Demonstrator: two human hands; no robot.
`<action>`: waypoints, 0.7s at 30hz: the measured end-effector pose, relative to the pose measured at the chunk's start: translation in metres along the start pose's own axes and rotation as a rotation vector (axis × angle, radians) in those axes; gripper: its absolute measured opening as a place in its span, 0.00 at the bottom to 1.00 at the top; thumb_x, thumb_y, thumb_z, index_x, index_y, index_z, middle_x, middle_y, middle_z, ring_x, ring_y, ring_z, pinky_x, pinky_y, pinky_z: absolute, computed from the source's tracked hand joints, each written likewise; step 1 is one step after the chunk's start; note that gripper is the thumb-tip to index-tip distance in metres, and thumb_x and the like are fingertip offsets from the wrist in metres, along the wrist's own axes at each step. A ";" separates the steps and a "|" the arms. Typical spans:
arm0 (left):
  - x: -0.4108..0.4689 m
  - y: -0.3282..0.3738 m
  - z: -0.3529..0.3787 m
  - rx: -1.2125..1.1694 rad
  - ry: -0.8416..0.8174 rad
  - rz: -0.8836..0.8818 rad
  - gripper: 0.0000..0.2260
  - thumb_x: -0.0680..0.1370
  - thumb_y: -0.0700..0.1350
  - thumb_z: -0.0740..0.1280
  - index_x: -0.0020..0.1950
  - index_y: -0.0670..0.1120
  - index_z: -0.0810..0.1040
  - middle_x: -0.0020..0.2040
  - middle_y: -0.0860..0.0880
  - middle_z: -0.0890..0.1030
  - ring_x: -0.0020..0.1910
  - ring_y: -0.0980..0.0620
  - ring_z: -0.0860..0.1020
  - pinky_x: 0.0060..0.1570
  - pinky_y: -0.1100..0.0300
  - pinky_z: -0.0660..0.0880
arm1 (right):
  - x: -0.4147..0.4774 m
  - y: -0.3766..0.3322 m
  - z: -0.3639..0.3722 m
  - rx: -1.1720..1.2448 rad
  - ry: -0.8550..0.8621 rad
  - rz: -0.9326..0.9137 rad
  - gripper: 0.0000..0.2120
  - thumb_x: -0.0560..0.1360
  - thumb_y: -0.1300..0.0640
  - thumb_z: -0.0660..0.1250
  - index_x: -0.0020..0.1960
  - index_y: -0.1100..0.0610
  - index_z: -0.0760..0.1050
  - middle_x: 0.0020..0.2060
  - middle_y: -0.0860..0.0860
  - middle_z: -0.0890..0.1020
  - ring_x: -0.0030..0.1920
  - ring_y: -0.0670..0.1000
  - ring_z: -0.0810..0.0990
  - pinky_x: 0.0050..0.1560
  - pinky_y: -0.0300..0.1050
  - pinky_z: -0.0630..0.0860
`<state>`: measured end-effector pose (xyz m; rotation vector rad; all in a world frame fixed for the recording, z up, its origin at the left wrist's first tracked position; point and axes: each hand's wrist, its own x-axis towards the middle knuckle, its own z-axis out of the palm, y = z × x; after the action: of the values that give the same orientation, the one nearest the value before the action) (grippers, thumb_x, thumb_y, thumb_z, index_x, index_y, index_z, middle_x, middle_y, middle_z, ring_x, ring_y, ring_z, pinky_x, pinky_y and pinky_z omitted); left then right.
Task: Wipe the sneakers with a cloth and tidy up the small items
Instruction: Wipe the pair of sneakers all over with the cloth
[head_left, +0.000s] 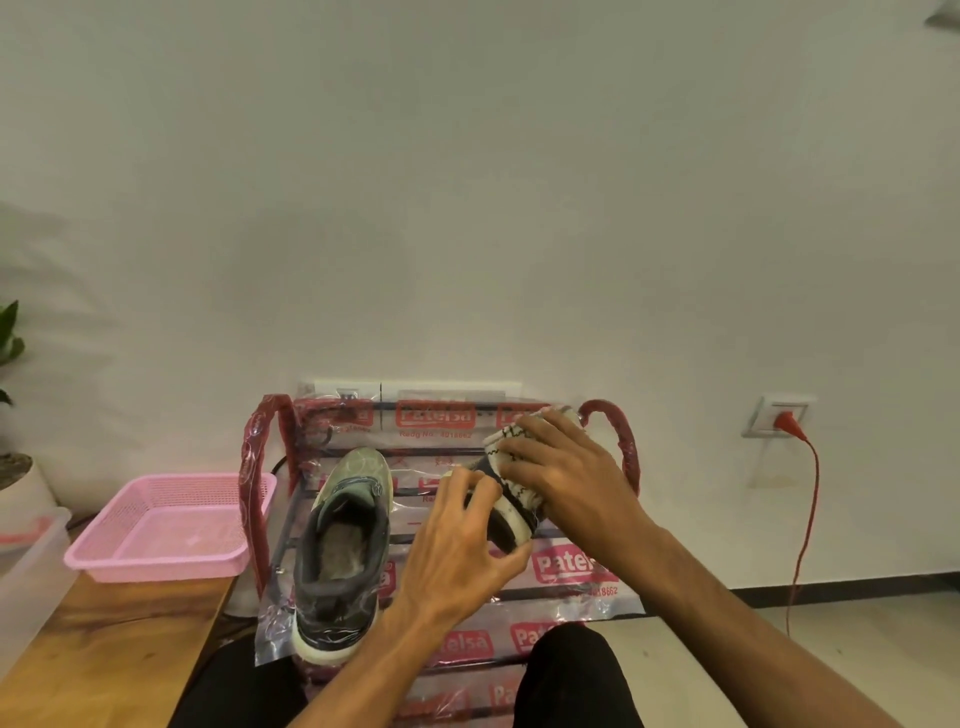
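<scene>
The wiping step is judged to be in hand. A dark sneaker with a pale sole (506, 530) is held just above the right part of a red metal shoe rack wrapped in clear printed plastic (254, 467). The left hand (457, 540) is curled round the nearer end of this sneaker. The right hand (563, 467) is laid with its fingers spread over a cream cloth with black zigzag lines (501, 449), which is pressed against the farther end. The two hands are close together. How far the cloth wraps round the sneaker cannot be told, since much of it is hidden.

A grey-green sneaker with a white sole (343, 540) is set on the rack's top shelf to the left, toe towards the wall, with neither hand on it.

For the next move, the cloth would need to be drawn along the surface under steady pressure while the sneaker is braced and turned by the left hand. The second sneaker is then to be taken up. A pink plastic mesh basket (156, 525) on the wooden bench (104, 639) is probably meant for the small items.

On the wrapping, "Patelsa" is printed in white on repeated red labels (435, 415). Beneath it "Redg No. 4018662" can be read.
</scene>
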<state>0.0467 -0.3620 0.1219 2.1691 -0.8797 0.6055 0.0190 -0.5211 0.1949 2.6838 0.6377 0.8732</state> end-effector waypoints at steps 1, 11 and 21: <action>-0.001 -0.001 -0.001 0.006 -0.005 -0.002 0.23 0.69 0.61 0.69 0.57 0.52 0.67 0.56 0.50 0.70 0.50 0.57 0.72 0.47 0.65 0.78 | 0.006 0.002 0.000 0.001 -0.036 -0.015 0.20 0.67 0.55 0.78 0.58 0.51 0.80 0.59 0.50 0.81 0.67 0.55 0.74 0.72 0.54 0.61; 0.007 0.002 -0.016 -0.106 0.091 -0.203 0.23 0.66 0.54 0.78 0.54 0.51 0.70 0.52 0.54 0.68 0.47 0.57 0.72 0.39 0.73 0.68 | 0.005 -0.018 -0.003 0.039 0.103 0.025 0.16 0.71 0.60 0.71 0.59 0.56 0.81 0.60 0.53 0.81 0.68 0.56 0.73 0.73 0.55 0.62; 0.020 0.010 -0.019 -0.114 0.146 -0.402 0.26 0.69 0.60 0.74 0.60 0.54 0.66 0.58 0.53 0.68 0.54 0.54 0.72 0.48 0.62 0.76 | -0.023 -0.019 0.001 0.162 0.399 0.512 0.30 0.61 0.73 0.78 0.61 0.59 0.80 0.60 0.54 0.81 0.65 0.57 0.75 0.64 0.57 0.74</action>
<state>0.0492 -0.3611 0.1509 2.0870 -0.3743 0.4898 -0.0029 -0.5158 0.1757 2.8891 0.0774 1.5732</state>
